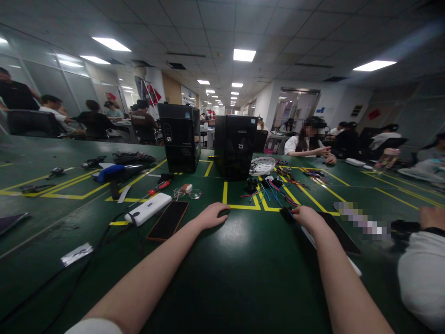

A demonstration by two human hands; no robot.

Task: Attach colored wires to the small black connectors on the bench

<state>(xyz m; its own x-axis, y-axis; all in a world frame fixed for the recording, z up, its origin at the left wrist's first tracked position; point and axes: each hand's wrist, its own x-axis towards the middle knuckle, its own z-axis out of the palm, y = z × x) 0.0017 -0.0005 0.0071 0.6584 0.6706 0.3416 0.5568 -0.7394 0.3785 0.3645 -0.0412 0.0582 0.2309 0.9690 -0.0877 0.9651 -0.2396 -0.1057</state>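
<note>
My left hand (212, 215) rests palm down on the dark green table (243, 260), fingers curled together over nothing I can see. My right hand (306, 216) reaches forward, its fingers closed on a small black part (286, 214) with coloured wires. A tangle of coloured cables (274, 190) lies just beyond it. Two black computer towers (180, 137) (235, 146) stand upright further back. A phone (168, 221) lies face up left of my left hand, beside a white power bank (148, 208).
A red screwdriver (159, 186), glasses (187, 191), a white basket (262, 165) and tools lie among yellow floor-tape lines (225, 192). A dark tablet (339, 232) lies under my right forearm. Another person's arm (422, 260) is at the right; other people sit around.
</note>
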